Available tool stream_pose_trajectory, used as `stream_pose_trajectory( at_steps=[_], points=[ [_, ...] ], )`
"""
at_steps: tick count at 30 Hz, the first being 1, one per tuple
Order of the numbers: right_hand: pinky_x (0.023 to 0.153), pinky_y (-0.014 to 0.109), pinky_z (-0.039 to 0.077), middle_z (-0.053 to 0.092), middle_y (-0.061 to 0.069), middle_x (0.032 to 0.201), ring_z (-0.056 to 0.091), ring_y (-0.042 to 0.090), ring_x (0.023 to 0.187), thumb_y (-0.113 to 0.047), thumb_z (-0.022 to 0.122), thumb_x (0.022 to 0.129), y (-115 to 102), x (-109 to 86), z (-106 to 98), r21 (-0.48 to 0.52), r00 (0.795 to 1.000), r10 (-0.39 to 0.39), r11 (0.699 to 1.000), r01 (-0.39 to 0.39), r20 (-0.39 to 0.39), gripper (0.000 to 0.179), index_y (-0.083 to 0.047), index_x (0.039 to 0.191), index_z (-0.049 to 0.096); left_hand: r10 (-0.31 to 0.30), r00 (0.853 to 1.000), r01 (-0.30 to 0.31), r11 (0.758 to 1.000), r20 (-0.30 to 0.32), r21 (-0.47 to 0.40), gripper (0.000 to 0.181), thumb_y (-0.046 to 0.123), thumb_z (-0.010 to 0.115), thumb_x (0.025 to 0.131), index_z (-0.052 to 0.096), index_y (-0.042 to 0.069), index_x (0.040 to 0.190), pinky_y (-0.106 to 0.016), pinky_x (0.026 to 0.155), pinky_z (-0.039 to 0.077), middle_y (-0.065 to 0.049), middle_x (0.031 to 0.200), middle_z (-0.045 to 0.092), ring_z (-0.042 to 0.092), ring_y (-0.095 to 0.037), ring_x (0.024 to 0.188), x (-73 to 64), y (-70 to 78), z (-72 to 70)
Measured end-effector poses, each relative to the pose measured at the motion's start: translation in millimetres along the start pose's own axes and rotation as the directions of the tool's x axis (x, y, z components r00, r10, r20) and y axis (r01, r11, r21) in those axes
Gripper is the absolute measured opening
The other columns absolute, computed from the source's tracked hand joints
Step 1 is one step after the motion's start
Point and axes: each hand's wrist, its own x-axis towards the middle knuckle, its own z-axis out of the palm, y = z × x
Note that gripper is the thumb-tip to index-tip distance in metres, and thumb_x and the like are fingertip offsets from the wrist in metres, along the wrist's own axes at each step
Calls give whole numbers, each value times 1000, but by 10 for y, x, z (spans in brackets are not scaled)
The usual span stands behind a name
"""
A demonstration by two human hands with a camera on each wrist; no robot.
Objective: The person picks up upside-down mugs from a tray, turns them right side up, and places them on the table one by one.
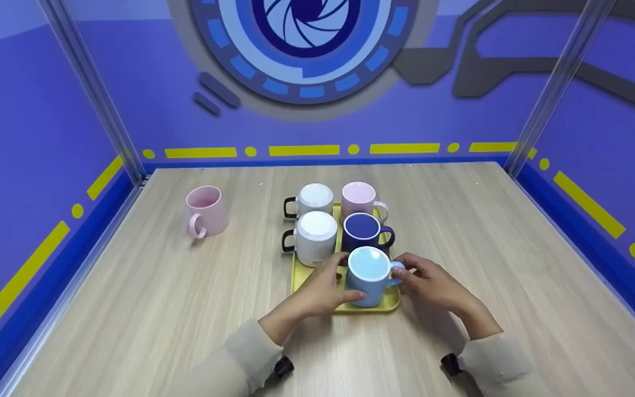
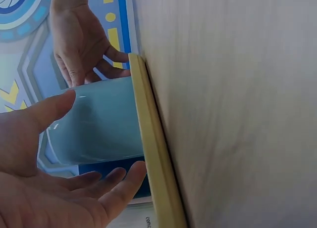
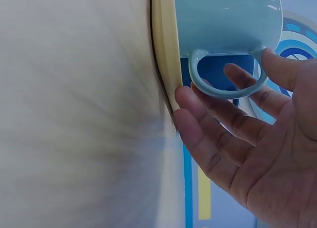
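A light blue mug (image 1: pixel 370 278) stands upright at the near right end of a yellow tray (image 1: pixel 301 278). My left hand (image 1: pixel 317 292) spreads around the mug's left side, its thumb against the wall and its fingers extended beside it in the left wrist view. The right hand (image 1: pixel 436 284) pinches the mug's handle (image 3: pixel 225 93) loosely, with the thumb at its upper end and a finger behind the loop. Directly behind stands a dark blue mug (image 1: pixel 361 229). Two white mugs with black handles, the nearer white mug (image 1: pixel 316 240) and the farther white mug (image 1: pixel 315 198), line the tray's left side.
A pink mug (image 1: pixel 358 194) stands at the tray's far right. Another pink mug (image 1: pixel 210 212) sits apart on the wooden table (image 1: pixel 229 309), to the left. Blue patterned panels (image 1: pixel 146 105) border the table at the back and both sides.
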Motion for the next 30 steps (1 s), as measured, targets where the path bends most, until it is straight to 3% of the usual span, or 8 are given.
stream_pose_trajectory(
  at_steps=[4, 10, 15, 21, 30],
  points=[
    [77, 28, 56, 64, 18, 106, 62, 31, 92, -25, 57, 107, 26, 10, 22, 0, 1000, -16, 1000, 16, -10, 19, -11, 117, 66, -11, 1000, 11, 1000, 5, -11, 90, 26, 88, 83, 38, 8, 155, -52, 118, 42, -16, 154, 49, 51, -34, 140, 53, -19, 68],
    [71, 36, 61, 63, 22, 101, 64, 31, 83, -22, 57, 107, 21, 4, 33, 47, 1000, -26, 999, 26, 1, 18, -8, 115, 66, 55, 998, -55, 998, -9, 25, 85, 21, 91, 79, 44, 3, 148, -48, 120, 40, -13, 143, 58, 54, -30, 136, 95, -19, 131],
    [74, 34, 59, 67, 16, 101, 65, 30, 85, -25, 59, 106, 16, 3, 38, -38, 999, -30, 999, 28, -32, 16, -14, 113, 68, 87, 996, -86, 995, -19, 55, 85, 22, 91, 78, 45, 3, 146, -48, 118, 41, -14, 139, 59, 56, -30, 132, 93, 1, 117],
    [75, 34, 60, 70, 13, 100, 65, 30, 87, -26, 60, 105, -9, 4, 50, -87, 998, -31, 996, 25, -61, 15, -17, 113, 69, 68, 998, -68, 996, -2, 53, 85, 27, 90, 81, 43, 5, 148, -48, 121, 39, -13, 143, 57, 53, -29, 136, 83, 1, 87],
    [79, 39, 64, 72, 13, 103, 70, 28, 91, -23, 60, 106, -85, -13, 49, -45, 996, -63, 997, 60, -68, 15, -13, 112, 69, 89, 996, -89, 995, -3, 46, 87, 36, 88, 83, 41, 7, 151, -49, 120, 40, -12, 145, 56, 53, -28, 137, 35, 12, 37]
  ],
)
